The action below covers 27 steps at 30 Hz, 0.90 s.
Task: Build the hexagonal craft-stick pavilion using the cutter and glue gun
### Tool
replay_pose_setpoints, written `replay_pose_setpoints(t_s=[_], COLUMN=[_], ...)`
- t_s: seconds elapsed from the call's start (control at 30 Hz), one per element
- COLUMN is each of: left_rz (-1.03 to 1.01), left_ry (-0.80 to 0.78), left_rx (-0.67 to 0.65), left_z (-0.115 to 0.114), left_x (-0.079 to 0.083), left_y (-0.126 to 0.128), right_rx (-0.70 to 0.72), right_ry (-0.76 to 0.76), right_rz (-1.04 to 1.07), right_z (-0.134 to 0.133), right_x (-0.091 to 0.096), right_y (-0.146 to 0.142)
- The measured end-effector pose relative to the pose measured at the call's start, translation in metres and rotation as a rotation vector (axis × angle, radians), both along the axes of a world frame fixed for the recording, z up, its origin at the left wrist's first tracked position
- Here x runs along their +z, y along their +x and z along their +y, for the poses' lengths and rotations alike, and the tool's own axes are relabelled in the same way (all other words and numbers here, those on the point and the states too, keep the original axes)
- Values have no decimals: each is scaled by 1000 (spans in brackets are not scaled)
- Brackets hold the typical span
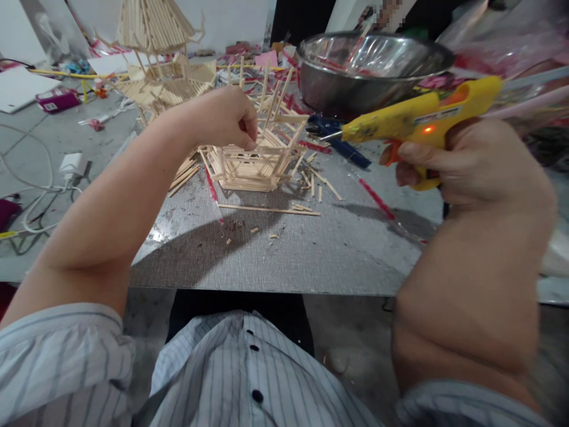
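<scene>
My left hand (pixel 224 118) is closed in a pinch on a thin wooden stick of the small stick structure (pixel 253 160), which stands on the grey board (pixel 284 255). My right hand (pixel 471 160) is wrapped round the handle of a yellow hot glue gun (pixel 418 118). A finger rests on its orange trigger. The gun's metal nozzle points left toward the structure, a short way off it. A small orange light glows on the gun's body.
A steel bowl (pixel 373 65) sits behind the glue gun. Dark blue cutters (pixel 338 139) lie below it. A taller stick pagoda (pixel 155 53) stands at the back left. Loose sticks (pixel 271 209) and red strips litter the board. White cables and a charger (pixel 71 166) lie at left.
</scene>
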<state>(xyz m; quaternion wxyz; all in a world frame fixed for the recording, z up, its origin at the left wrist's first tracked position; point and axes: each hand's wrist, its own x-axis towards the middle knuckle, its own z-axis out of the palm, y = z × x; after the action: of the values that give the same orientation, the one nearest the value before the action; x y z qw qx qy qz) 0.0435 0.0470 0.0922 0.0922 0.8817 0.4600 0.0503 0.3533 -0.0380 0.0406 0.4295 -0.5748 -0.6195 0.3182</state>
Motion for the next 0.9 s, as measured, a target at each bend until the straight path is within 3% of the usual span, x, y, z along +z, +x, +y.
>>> replay_pose_setpoints(t_s=[0.9], left_rz=[39], left_ry=[12], left_rx=[17], left_z=[-4], left_x=[2], left_y=[3], right_rx=[1], right_ry=[-41], right_rz=[-7], right_z=[4], right_x=[-2], right_y=[0])
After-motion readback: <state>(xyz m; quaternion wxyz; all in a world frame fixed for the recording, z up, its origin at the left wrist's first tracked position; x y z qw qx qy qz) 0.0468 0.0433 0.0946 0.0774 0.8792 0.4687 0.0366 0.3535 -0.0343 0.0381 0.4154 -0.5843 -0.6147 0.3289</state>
